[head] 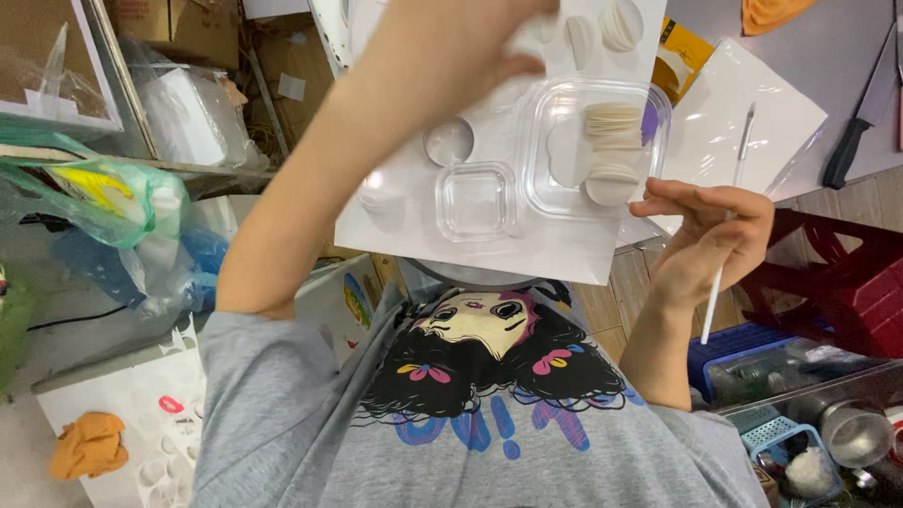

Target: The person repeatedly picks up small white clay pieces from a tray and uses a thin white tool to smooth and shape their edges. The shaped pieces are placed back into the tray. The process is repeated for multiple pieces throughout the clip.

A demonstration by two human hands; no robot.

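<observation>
The view is turned over, so the person's grey printed shirt (489, 414) fills the bottom and the work lies above it. By the picture's sides, the hand on the right (705, 235) I take for the person's right hand: its fingers (701, 199) are curled close together and pinch a thin white craft knife (729, 212), whose handle runs down past the wrist while its metal tip points up over a sheet of white paper (724, 122). The left hand (489, 42) is raised at the top edge, blurred and partly cut off; its fingers (522, 66) are bent over the upper part of a white foam board (564, 254), but whether they grip it or only rest on it I cannot tell. On that board, just beside the right fingertips, sits a clear plastic box (649, 103) holding a stack of white foam discs (613, 150). A smaller clear square box (477, 199) stands touching it on the far side from those fingers, and a round hole (449, 141) is cut in the board near it. More round cut-outs (602, 28) show near the left fingers. Well apart from the right hand lies a black-handled knife (861, 122) on the grey table (828, 66); a red plastic stool (837, 277) stands close beyond the knuckles. Far from both hands are a green plastic bag (103, 202) and an orange cloth (89, 444).
</observation>
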